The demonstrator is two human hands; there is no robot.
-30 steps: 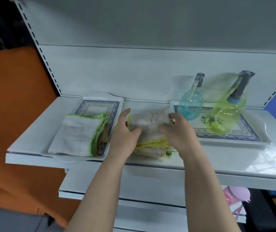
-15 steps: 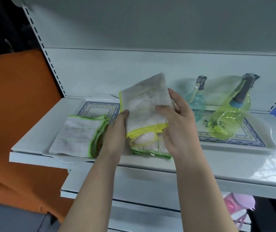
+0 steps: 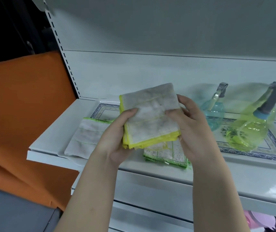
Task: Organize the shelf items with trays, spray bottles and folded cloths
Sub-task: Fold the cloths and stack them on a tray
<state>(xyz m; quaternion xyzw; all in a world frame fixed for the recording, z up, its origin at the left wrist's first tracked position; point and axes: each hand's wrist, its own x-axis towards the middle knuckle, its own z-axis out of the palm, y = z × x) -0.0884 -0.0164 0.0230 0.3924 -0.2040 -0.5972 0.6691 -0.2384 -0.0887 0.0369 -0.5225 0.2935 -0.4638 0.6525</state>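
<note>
Head cam: both hands pinch a folded yellow-edged cloth (image 3: 150, 118), left hand (image 3: 117, 136) on its left side, right hand (image 3: 192, 129) on its right, up above the shelf (image 3: 234, 178). It looks soft, light and floppy, so I'd grip the folded edges or the layers could slide apart. Below it a green-edged cloth (image 3: 165, 154) lies on the shelf between two trays. The left tray (image 3: 103, 109) has another white cloth (image 3: 85, 139). The right tray (image 3: 267, 153) carries a blue spray bottle (image 3: 216, 114) and a yellow-green spray bottle (image 3: 251, 129), near enough to bump.
</note>
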